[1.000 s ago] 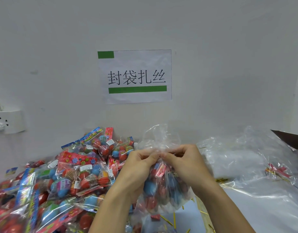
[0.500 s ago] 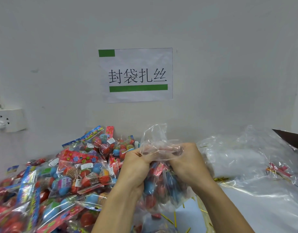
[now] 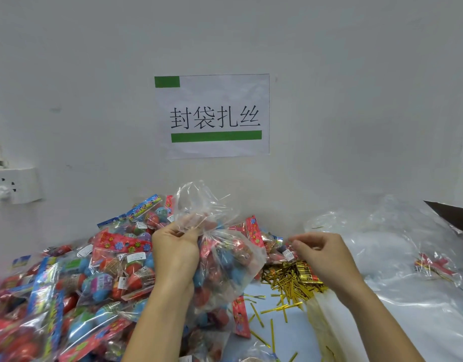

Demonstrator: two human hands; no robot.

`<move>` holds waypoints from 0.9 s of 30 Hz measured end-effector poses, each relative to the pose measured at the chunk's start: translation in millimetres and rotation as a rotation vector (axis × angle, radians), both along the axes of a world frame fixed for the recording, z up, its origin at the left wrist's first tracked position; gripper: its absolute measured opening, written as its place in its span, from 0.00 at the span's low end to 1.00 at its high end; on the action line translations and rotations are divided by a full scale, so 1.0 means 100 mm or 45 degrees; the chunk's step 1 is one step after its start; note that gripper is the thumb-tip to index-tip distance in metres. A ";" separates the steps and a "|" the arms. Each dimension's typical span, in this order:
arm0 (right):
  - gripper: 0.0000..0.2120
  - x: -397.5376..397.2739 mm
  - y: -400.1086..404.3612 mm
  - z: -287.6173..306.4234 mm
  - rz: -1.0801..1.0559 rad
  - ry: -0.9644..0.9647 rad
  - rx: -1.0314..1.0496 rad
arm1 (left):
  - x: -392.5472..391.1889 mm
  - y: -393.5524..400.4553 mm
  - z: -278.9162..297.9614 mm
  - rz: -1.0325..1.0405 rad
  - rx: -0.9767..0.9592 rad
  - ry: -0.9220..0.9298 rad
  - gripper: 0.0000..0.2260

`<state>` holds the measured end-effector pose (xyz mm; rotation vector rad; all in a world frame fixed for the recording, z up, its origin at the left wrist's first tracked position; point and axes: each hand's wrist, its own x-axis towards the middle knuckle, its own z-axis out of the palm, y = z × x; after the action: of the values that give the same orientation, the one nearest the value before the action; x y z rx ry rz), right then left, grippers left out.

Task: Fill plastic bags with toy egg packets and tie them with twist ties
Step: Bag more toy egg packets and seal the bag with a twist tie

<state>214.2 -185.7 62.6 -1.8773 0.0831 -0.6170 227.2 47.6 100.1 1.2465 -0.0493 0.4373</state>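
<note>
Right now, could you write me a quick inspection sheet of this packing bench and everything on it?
Surface: pale blue tabletop, mostly covered.
Job's things: clear plastic bag of toy eggs, neck gathered; heap of colourful egg packets at left; pile of gold twist ties.
Clutter: stack of empty clear bags at right.
Grippers: left hand grips the bag's neck; right hand above the ties, grasp unclear.
Cables: white wall socket with plug.
Surroundings: white wall, paper sign.
</note>
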 end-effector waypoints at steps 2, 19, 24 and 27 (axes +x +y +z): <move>0.07 0.05 -0.07 -0.15 -0.026 0.097 -0.125 | 0.01 -0.02 0.00 -0.003 0.003 0.030 0.03; 0.06 0.18 0.18 -0.97 -0.195 0.384 -0.693 | 0.05 -0.07 -0.06 -0.055 0.071 0.071 0.08; 0.07 0.19 0.16 -0.99 -0.190 0.394 -0.690 | 0.06 -0.10 -0.06 -0.064 0.080 0.075 0.07; 0.07 0.20 0.15 -1.00 -0.189 0.396 -0.668 | 0.06 -0.11 -0.08 -0.070 0.096 0.074 0.07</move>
<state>233.8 -170.4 -37.1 -2.4858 0.2877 -0.4674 233.3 36.8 92.5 1.3280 -0.0506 0.3541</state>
